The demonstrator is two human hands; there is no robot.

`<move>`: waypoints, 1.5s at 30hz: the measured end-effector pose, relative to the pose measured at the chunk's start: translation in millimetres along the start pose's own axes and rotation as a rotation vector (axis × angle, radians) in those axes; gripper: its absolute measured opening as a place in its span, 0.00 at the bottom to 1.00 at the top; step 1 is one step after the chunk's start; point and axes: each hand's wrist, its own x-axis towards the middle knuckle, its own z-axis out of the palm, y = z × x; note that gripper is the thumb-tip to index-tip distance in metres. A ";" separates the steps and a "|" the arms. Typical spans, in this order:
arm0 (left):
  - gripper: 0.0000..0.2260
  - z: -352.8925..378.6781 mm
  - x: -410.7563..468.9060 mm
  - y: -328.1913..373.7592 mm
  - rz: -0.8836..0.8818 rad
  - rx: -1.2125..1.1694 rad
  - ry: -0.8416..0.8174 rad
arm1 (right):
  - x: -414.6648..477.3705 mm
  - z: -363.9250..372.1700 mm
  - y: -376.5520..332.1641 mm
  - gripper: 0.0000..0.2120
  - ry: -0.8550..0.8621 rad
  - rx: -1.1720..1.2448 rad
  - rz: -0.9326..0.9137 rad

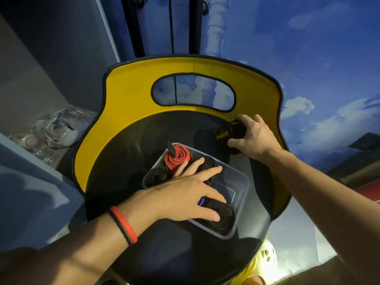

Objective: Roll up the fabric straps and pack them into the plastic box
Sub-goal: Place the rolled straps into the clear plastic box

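Observation:
A clear plastic box (239, 182) sits on the black seat of a yellow chair (131, 112). Inside it stand a red rolled strap (176, 158), a black roll (155, 176) at the left and a bigger black roll (223, 218) at the near corner. My left hand (185, 192) lies spread over the box, fingers straight, pressing on the rolls. Further back right, my right hand (254, 136) grips a black rolled strap with yellow marks (232, 131) on the seat, just outside the box.
The chair back has an oval cut-out handle (193, 91). Crumpled clear plastic and pale clutter (55, 130) lie on the floor at the left. A blue cloud-patterned surface fills the right and back. A yellow perforated shoe (265, 258) shows below the seat.

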 end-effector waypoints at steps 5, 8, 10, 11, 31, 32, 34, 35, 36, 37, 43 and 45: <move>0.22 9.2 2.7 -0.2 0.024 0.032 0.042 | -40.9 -28.5 -12.1 0.33 -0.098 0.236 -0.054; 0.19 11.3 4.9 0.6 0.050 0.042 0.035 | -61.4 -38.9 -16.3 0.30 -0.215 0.293 -0.028; 0.17 15.3 6.4 -0.7 0.069 0.058 0.047 | -69.7 -42.5 -15.6 0.29 -0.236 0.294 -0.067; 0.16 17.8 7.3 -2.5 0.055 0.023 0.049 | -73.1 -44.6 -15.3 0.29 -0.243 0.297 -0.092; 0.15 17.7 7.7 -6.0 -0.072 -0.060 -0.018 | -109.4 -27.0 -8.5 0.37 -0.394 0.035 -0.379; 0.16 18.3 8.0 -5.7 -0.076 -0.052 -0.016 | -110.6 -25.1 -10.9 0.34 -0.343 0.024 -0.381; 0.18 20.9 9.7 -8.1 -0.063 0.016 -0.002 | -113.6 -22.3 -16.7 0.29 -0.262 -0.007 -0.379; 0.18 23.1 11.3 -11.2 -0.058 0.066 0.001 | -115.1 -21.7 -20.3 0.28 -0.234 -0.039 -0.370; 0.19 24.6 12.9 -14.9 -0.056 0.113 -0.003 | -116.9 -21.2 -24.1 0.27 -0.208 -0.086 -0.360; 0.19 25.8 14.3 -19.4 -0.064 0.141 -0.017 | -118.9 -20.4 -27.3 0.27 -0.189 -0.142 -0.352; 0.28 25.3 17.0 -31.3 -0.132 0.288 -0.074 | -124.4 -13.1 -35.4 0.28 -0.156 -0.358 -0.356; 0.30 26.0 17.3 -29.1 -0.152 0.324 -0.075 | -123.9 -13.3 -35.6 0.27 -0.163 -0.384 -0.376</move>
